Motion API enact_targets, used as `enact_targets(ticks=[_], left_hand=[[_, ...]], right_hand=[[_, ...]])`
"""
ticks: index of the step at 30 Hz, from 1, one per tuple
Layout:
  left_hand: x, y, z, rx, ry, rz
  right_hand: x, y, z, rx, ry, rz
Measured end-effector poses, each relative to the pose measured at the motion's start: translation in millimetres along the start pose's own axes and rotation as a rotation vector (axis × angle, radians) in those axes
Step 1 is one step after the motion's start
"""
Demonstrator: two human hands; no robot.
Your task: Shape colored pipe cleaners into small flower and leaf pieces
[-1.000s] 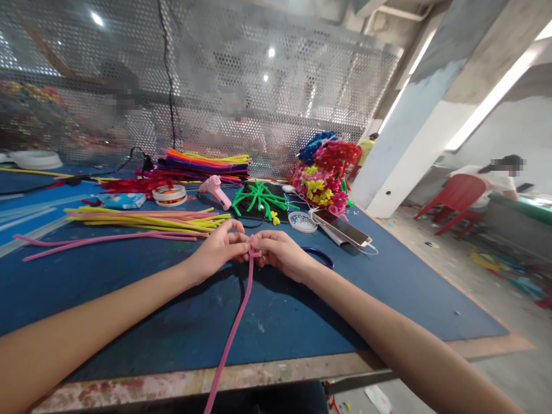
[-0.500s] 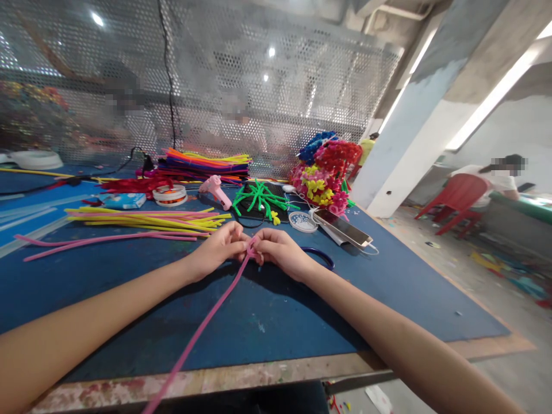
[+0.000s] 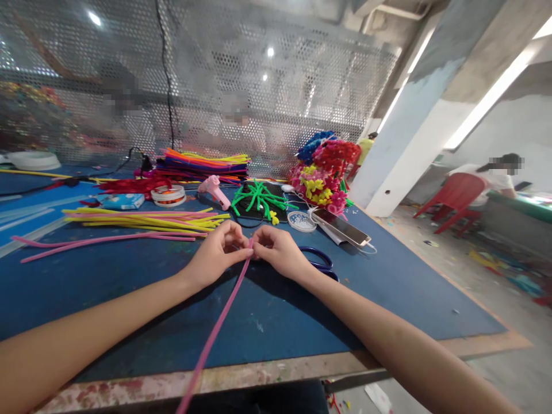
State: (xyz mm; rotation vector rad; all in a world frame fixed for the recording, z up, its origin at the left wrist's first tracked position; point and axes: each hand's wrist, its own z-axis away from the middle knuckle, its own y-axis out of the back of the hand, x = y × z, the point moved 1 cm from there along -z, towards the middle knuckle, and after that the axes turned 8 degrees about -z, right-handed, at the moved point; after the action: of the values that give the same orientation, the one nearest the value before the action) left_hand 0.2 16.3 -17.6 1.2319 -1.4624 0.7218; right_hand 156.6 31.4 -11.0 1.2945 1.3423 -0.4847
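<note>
A pink pipe cleaner (image 3: 224, 315) runs from my fingertips down past the table's front edge. My left hand (image 3: 223, 248) pinches its upper end between thumb and fingers. Right against it, my right hand (image 3: 276, 248) pinches the same end, and the fingers hide whatever shape it has there. Blue-handled scissors (image 3: 321, 256) lie partly behind my right hand, blades hidden. Left of my left hand lie yellow and pink pipe cleaners (image 3: 142, 218) in a bundle, with loose pink pipe cleaners (image 3: 86, 245) in front of them.
Farther back are green pipe-cleaner stems (image 3: 261, 198), a pink glue gun (image 3: 214, 191), a dish of small beads (image 3: 302, 221) and a phone (image 3: 342, 226) with a cable. Colourful fuzzy flowers (image 3: 321, 172) are heaped at the back right. A person (image 3: 500, 178) sits beyond the pillar.
The pink pipe cleaner's lower end has swung to the right. The small loop that showed between my fingertips is now hidden. More of the scissors' handles shows beside my right hand.
</note>
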Motion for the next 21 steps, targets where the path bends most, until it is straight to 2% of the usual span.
enact_targets(ticks=[4, 8, 12, 16, 19, 21], left_hand=[[0.8, -1.2, -0.4, -0.010, 0.074, 0.054], [4.2, -3.4, -2.3, -0.006, 0.088, 0.087], [3.1, -4.0, -4.5, 0.023, 0.075, 0.112], [-0.4, -2.1, -4.5, 0.070, 0.140, 0.160], [-1.7, -0.6, -3.9, 0.088, 0.212, 0.258], [-2.0, -0.1, -4.0, 0.065, 0.248, 0.298]], right_hand=[[0.2, 2.0, -0.1, 0.024, 0.060, 0.100], [-0.4, 2.9, -2.2, 0.089, 0.091, 0.065], [-3.9, 2.5, -3.5, 0.158, 0.006, -0.190], [-8.3, 1.6, -3.2, 0.148, -0.114, -0.503], [-8.8, 1.1, -2.4, 0.127, -0.205, -0.604], [-8.2, 0.1, -1.7, 0.066, -0.253, -0.614]])
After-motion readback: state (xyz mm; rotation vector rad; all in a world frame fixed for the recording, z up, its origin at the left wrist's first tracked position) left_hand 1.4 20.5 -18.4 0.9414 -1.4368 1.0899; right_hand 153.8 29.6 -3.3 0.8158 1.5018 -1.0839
